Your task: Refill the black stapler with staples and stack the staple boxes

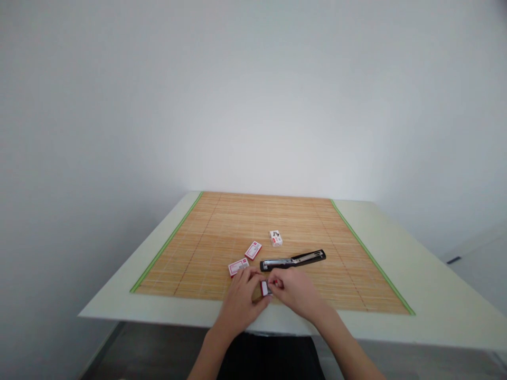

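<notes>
Low in the frame's centre, left hand (241,295) and right hand (295,291) pinch a small staple box (265,287) together, apparently opening it; the stapler (293,260) lies open just above.

We have one view only, worn on the head, looking forward and slightly down across the table (396,248) toward a bare wall (253,95); the bamboo mat (237,221) sits mid-distance, both forearms entering from the bottom edge

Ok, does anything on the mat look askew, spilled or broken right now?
Nothing looks damaged or spilled. The black stapler lies opened out flat, and three small boxes sit scattered at different angles. Both hands hold a fourth small box.
</notes>
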Demonstrator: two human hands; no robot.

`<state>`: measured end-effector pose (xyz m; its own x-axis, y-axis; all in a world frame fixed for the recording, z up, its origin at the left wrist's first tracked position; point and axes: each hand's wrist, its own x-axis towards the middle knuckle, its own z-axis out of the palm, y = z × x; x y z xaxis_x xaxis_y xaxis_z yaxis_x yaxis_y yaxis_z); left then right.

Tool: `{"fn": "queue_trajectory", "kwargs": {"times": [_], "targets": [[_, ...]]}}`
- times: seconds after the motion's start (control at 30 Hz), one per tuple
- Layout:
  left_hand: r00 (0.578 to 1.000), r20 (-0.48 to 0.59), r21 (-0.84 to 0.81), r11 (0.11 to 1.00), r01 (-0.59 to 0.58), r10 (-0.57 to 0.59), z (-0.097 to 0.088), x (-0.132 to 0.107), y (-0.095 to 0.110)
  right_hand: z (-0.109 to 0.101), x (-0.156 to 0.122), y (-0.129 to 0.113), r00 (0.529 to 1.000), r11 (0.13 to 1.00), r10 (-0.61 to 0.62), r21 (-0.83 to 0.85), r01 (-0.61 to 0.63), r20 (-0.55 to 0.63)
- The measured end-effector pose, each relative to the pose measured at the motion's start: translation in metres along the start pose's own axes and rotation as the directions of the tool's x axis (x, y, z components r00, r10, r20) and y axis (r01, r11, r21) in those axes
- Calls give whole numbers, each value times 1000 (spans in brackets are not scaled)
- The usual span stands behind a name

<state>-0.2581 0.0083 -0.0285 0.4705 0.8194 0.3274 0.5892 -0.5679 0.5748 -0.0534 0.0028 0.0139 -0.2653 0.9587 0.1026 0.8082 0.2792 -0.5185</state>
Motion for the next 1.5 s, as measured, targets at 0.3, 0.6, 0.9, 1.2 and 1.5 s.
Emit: {"fn": "queue_trajectory", "kwargs": {"times": [0.3, 0.6, 0.9, 1.2, 1.5], "targets": [[1000, -6, -10, 1000, 6, -6, 1, 0, -3, 6, -3, 0, 996, 999, 33, 6, -34, 78], [999, 23, 21, 999, 33, -34, 3, -3, -10, -14, -27, 34, 975, 975, 219, 54, -217, -35], [998, 45, 43, 999, 32, -34, 8, 0, -11, 8, -42, 32, 981, 954, 183, 254, -160, -70], [999, 4, 10, 999, 43, -43, 15, 0, -4, 25, -30, 23, 978, 946, 173, 296, -133, -114], [997, -62, 99, 994, 42, -36, 14, -3, 7, 6, -49, 89, 864, 872, 415, 396, -289, -284]]}}
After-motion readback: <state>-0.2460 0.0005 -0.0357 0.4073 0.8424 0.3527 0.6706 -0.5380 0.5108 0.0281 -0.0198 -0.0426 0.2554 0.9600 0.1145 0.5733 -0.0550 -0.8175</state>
